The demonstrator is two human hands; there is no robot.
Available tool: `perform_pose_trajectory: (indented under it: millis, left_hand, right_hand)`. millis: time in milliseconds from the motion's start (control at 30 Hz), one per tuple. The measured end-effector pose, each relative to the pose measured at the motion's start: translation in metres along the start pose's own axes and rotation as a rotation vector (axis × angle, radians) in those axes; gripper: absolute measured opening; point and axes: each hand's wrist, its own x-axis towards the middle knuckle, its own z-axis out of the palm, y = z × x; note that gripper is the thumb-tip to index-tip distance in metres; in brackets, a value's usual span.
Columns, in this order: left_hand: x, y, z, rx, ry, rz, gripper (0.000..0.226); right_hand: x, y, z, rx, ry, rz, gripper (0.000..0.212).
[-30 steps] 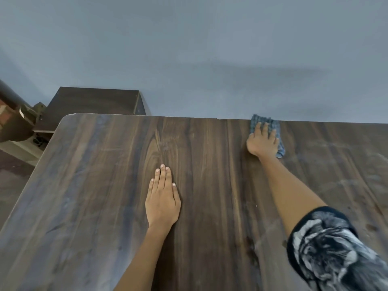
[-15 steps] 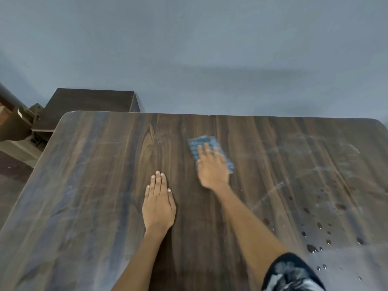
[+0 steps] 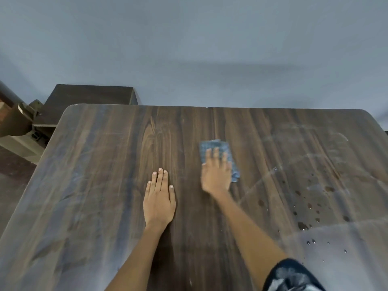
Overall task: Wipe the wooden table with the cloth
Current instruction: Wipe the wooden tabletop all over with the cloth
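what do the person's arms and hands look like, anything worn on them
Both forearms are bare, with no watch, rings or gloves visible. The left hand shows short, pale nails. The right hand is motion-blurred, so its nails are unclear. Only the right arm shows clothing: a short dark sleeve with a black, grey and white mottled print, near the upper arm.

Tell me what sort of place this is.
Probably a room in a home, though little shows. A wooden table stands against a plain grey-blue wall, with a dark wooden cabinet beyond its far left corner and a bare floor beside it.
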Motion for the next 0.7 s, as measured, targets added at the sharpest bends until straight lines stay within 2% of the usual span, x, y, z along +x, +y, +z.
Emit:
perform_pose_trajectory:
  millis: [100,167,233,367,533,633,700]
  left_hand:
    - [-0.006,0.001,-0.004,-0.028,0.009,-0.005,0.061]
    - [-0.009,0.001,-0.005,-0.020,0.000,-0.003,0.054]
    - [-0.012,0.002,-0.005,-0.001,-0.010,-0.002,0.058]
    - [-0.020,0.005,-0.004,0.023,-0.048,-0.001,0.068]
    - [-0.042,0.012,-0.004,0.031,-0.086,0.000,0.071]
    - [-0.054,0.010,-0.004,0.029,-0.094,0.022,0.068]
    - [-0.058,0.007,-0.006,0.028,-0.101,0.041,0.067]
  right_hand:
    - [-0.052,-0.038,0.018,-0.050,-0.047,-0.285,0.051]
    - [-0.067,-0.035,0.018,-0.074,-0.101,-0.371,0.054]
    - [-0.063,-0.017,0.014,-0.093,-0.106,-0.383,0.058]
    - [-0.053,0.034,-0.002,-0.050,0.025,-0.056,0.054]
    - [-0.055,0.099,-0.023,0.061,0.024,0.347,0.053]
    - [-0.064,0.079,-0.020,0.112,0.027,0.450,0.054]
    - [-0.078,0.047,-0.011,0.102,0.001,0.374,0.054]
